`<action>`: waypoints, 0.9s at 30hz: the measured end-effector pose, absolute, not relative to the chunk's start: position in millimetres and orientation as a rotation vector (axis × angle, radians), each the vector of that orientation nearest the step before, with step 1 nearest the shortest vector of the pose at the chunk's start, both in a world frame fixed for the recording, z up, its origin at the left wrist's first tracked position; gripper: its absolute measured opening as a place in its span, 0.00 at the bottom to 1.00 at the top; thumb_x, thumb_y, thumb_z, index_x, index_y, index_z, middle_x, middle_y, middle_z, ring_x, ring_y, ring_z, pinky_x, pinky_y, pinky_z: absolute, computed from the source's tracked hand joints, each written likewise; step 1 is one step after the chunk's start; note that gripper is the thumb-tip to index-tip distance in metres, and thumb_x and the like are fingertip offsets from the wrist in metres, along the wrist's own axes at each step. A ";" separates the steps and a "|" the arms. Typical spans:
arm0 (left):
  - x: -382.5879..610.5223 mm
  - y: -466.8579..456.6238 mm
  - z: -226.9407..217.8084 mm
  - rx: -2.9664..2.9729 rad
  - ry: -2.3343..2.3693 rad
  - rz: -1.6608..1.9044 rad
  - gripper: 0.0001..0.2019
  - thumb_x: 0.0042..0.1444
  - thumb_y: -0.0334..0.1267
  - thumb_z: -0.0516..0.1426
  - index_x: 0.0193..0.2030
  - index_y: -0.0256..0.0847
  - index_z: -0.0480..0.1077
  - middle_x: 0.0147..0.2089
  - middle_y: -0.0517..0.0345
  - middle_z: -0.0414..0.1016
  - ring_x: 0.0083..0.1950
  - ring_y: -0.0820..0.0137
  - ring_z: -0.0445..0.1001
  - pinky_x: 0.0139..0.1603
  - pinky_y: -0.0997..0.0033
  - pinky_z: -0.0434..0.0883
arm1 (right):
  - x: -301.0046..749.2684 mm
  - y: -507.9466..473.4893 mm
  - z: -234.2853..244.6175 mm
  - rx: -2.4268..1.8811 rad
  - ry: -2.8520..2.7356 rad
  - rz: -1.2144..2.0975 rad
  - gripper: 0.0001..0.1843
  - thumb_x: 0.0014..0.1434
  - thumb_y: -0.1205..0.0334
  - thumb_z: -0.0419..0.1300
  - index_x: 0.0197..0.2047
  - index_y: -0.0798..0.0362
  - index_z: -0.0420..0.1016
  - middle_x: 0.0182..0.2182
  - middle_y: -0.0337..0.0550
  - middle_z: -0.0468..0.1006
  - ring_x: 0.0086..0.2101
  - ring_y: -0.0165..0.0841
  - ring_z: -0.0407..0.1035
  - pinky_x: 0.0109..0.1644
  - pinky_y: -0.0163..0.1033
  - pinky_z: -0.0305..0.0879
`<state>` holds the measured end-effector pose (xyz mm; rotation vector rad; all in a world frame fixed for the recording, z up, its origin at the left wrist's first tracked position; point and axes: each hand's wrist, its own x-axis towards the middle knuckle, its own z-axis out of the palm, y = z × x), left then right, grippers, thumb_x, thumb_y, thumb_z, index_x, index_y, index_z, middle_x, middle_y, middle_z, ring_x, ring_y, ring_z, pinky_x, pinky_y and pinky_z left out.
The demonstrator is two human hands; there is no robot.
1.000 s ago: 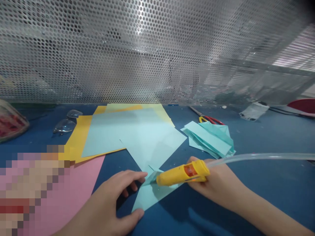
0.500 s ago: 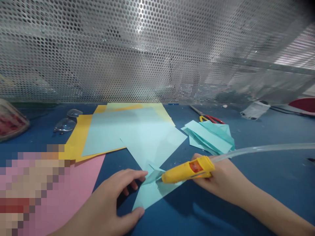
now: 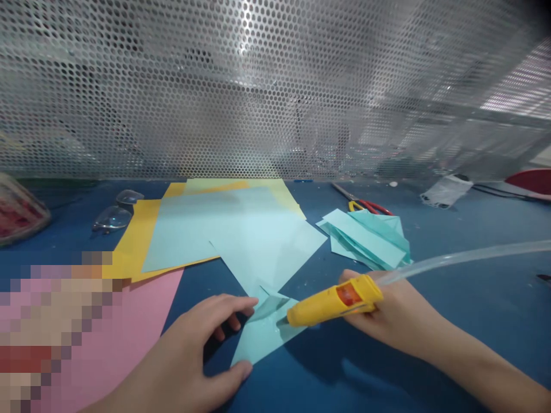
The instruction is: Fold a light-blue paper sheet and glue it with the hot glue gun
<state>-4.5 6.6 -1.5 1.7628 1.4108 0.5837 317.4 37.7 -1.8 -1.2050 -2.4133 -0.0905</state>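
My right hand (image 3: 396, 312) is closed around a yellow hot glue gun (image 3: 322, 304) with a clear glue stick (image 3: 465, 258) running out of its back. The gun's tip points left and down at a light-blue folded paper (image 3: 262, 341), close over its surface. A small shiny spot shows on the paper near the tip. Thumb and fingers apart, my left hand (image 3: 198, 338) lies at the paper's left side. Its index fingertip is by the raised fold and its thumb tip by the lower corner. The gun's trigger is hidden.
Light-blue (image 3: 241, 223) and yellow sheets (image 3: 142, 229) overlap behind the hands, with pink paper (image 3: 142, 321) at left. Folded teal paper (image 3: 365, 235) and scissors (image 3: 374, 207) lie right of them. Glasses (image 3: 112, 219) are at left; a perforated metal panel (image 3: 267, 103) stands behind.
The glue gun, in my right hand, has shifted slightly right and a little down, showing more of the folded paper. My left hand has stayed almost in place.
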 end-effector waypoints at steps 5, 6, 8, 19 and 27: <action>-7.8 7.2 -3.8 1.793 1.396 0.581 0.25 0.53 0.45 0.60 0.60 0.56 0.78 0.52 0.61 0.80 0.48 0.63 0.77 0.50 0.64 0.75 | 322.5 38.4 -9.5 -1.255 -2.389 -0.121 0.06 0.64 0.64 0.55 0.38 0.47 0.74 0.20 0.36 0.75 0.19 0.35 0.71 0.24 0.38 0.60; -9.3 7.7 -4.7 1.803 1.381 0.567 0.25 0.53 0.45 0.60 0.60 0.56 0.78 0.53 0.61 0.80 0.48 0.63 0.78 0.49 0.64 0.76 | 323.6 38.5 -11.1 -1.258 -2.390 -0.121 0.06 0.65 0.63 0.55 0.38 0.47 0.74 0.20 0.35 0.75 0.19 0.35 0.71 0.24 0.38 0.60; -12.4 9.3 -6.1 1.817 1.352 0.524 0.26 0.54 0.45 0.61 0.62 0.56 0.77 0.54 0.60 0.80 0.48 0.62 0.78 0.50 0.63 0.77 | 325.0 38.3 -13.1 -1.252 -2.399 -0.111 0.06 0.65 0.63 0.55 0.38 0.46 0.73 0.21 0.36 0.76 0.19 0.35 0.72 0.24 0.38 0.61; -6.8 8.0 -2.2 1.777 1.380 0.566 0.26 0.53 0.45 0.59 0.60 0.57 0.78 0.54 0.63 0.80 0.49 0.64 0.78 0.50 0.65 0.75 | 330.4 38.4 -13.1 -1.134 -2.464 -0.088 0.18 0.76 0.48 0.61 0.39 0.52 0.74 0.26 0.30 0.71 0.22 0.27 0.64 0.28 0.35 0.66; -6.6 8.2 -1.8 1.767 1.384 0.563 0.25 0.53 0.45 0.60 0.59 0.57 0.79 0.53 0.62 0.80 0.48 0.63 0.77 0.51 0.63 0.75 | 335.0 39.8 -14.2 -1.156 -2.462 -0.104 0.19 0.79 0.48 0.56 0.38 0.51 0.74 0.24 0.29 0.68 0.21 0.27 0.62 0.27 0.36 0.65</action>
